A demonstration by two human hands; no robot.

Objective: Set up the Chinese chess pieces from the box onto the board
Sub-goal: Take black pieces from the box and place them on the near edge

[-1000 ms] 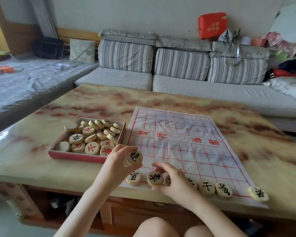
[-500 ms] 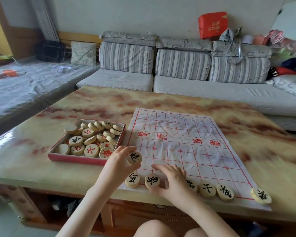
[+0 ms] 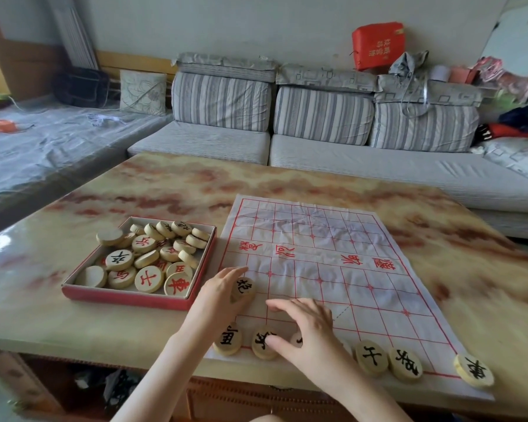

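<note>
Marble tabletop [image 3: 165,190], board [image 3: 333,269] at near edge, left hand [image 3: 218,292] pinching piece [image 3: 243,289]

Soft, even daylight fills the room, neither harsh nor dim. Left of the grip, where the left hand [image 3: 223,289] pinches a black-lettered piece [image 3: 244,288], the glossy table [image 3: 73,324] throws a pale glare along its far-left edge. The plastic sheet [image 3: 43,147] beyond it shines the same way. Shadows are faint: a soft grey smudge under that hand, and thin dark rims beneath the near-row pieces [image 3: 372,357] on the viewer's side of the grip. The held piece looks slightly smeared. Well right of the grip, the tabletop and the clutter [image 3: 512,95] blur. Behind, the sofa [image 3: 378,169] bows with wide-angle distortion toward the edges.
</note>
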